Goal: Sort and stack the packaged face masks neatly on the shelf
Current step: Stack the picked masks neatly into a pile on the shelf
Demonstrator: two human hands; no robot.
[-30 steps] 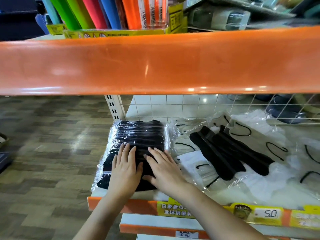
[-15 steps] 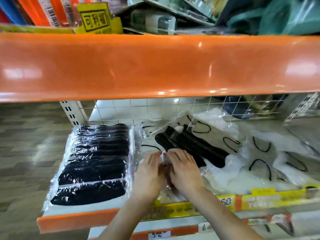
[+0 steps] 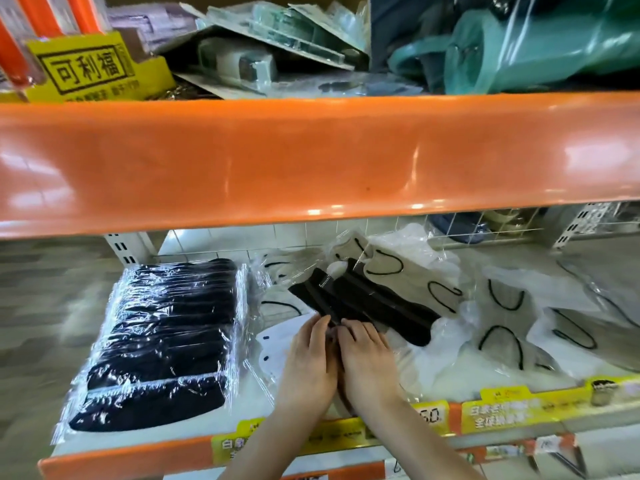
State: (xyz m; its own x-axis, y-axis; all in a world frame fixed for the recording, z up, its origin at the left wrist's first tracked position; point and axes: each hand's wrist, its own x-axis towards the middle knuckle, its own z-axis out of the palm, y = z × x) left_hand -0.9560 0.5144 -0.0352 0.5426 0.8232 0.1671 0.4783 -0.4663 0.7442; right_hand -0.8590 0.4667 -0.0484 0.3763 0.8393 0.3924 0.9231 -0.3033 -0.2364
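Hands side by side at lower centre of the frame, backs up: left hand [image 3: 309, 367] and right hand [image 3: 369, 365] touching along their inner edges, fingers [image 3: 320, 329] reaching forward and bent down onto the near end of a clear plastic packet of black face masks [image 3: 363, 303]; whether pinching or merely pressing, cannot tell. Packet lying slantwise, centre of frame, atop a loose heap of clear-wrapped white face masks with black ear loops [image 3: 502, 320] spread across the centre and right. Left of the hands, a neat overlapping stack of black face masks in clear plastic wrap [image 3: 162, 337], running from back to front edge, apart from both hands. All resting on a white shelf with orange front lip [image 3: 121, 459] and yellow price labels [image 3: 519, 410] at lower right. Across the middle of the frame, a glossy orange upper shelf edge [image 3: 311, 161]; above it, upper left, a yellow printed carton [image 3: 90, 72], and upper right, teal plastic goods in clear wrap [image 3: 519, 50].
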